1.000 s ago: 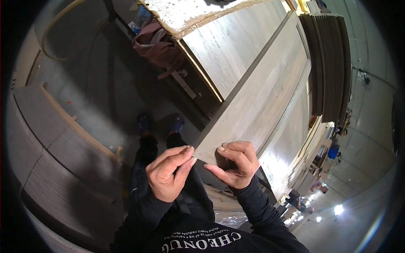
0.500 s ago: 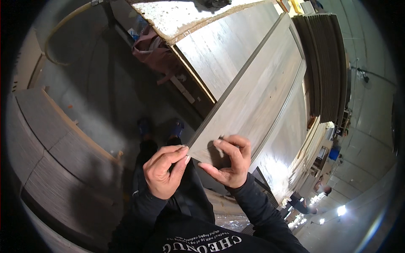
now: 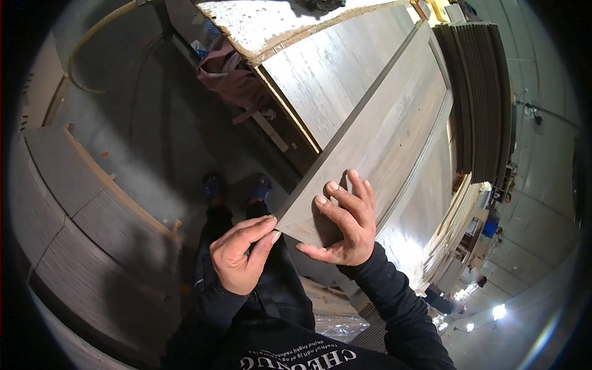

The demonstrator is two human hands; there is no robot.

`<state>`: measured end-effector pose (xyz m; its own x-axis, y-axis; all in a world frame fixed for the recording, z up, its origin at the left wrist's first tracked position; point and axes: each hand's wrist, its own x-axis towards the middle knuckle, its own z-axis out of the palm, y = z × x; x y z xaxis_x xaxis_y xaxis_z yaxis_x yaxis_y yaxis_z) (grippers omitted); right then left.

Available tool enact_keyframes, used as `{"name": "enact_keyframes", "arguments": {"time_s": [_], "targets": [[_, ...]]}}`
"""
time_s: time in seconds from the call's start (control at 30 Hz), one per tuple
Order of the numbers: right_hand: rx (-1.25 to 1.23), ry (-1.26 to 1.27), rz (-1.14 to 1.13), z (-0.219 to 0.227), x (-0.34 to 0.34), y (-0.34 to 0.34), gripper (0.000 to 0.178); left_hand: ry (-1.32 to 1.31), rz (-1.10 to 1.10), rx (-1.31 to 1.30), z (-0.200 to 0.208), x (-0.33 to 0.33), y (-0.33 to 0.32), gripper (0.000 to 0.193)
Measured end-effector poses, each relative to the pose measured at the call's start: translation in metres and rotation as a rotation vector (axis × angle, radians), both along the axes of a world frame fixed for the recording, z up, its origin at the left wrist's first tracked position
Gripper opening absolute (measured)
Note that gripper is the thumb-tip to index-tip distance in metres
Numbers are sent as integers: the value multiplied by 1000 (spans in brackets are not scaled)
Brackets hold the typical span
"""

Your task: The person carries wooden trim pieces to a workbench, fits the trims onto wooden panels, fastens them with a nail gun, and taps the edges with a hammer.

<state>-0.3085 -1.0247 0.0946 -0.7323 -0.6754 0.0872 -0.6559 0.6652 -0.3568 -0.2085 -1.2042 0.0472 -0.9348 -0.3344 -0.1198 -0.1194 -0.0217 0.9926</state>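
A long grey-brown wooden panel (image 3: 394, 132) with a grooved, moulded inner edge slants from far right toward me. Its near corner is pinched between the thumb and fingers of my left hand (image 3: 243, 251). My right hand (image 3: 348, 225) lies with fingers spread over the panel's near end, fingertips on or just above its face. The right thumb sits by the near end edge. Beneath the panel is a flat, grey wood-grain board (image 3: 320, 80) on the workbench.
A worn white bench top (image 3: 265, 24) holds a dark object. Pinkish-brown cloth (image 3: 228, 80) hangs below it. Stacked grey boards (image 3: 92, 246) stand at left, and dark panels (image 3: 481, 98) at far right. A hose (image 3: 77, 68) curves at upper left. People work in the right background.
My right hand has opened from a curled, near-pinching shape and moved slightly forward and right onto the panel's face. The left hand keeps its pinch on the corner.
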Motion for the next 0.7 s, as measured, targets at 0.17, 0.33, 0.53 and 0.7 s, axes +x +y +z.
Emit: {"name": "enact_keyframes", "arguments": {"time_s": [0.17, 0.33, 0.53, 0.7], "targets": [[-186, -171, -7, -15, 3, 7, 69, -26, 7, -56, 7, 0, 5, 24], [-164, -157, -6, -11, 1, 2, 69, 32, 46, -89, 4, -4, 16, 29], [-70, -139, 22, -4, -2, -2, 66, 9, 91, -46, -3, -1, 25, 27], [-35, -121, 35, -1, -6, -2, 63, -6, 92, 54, -7, 2, 26, 24]]}}
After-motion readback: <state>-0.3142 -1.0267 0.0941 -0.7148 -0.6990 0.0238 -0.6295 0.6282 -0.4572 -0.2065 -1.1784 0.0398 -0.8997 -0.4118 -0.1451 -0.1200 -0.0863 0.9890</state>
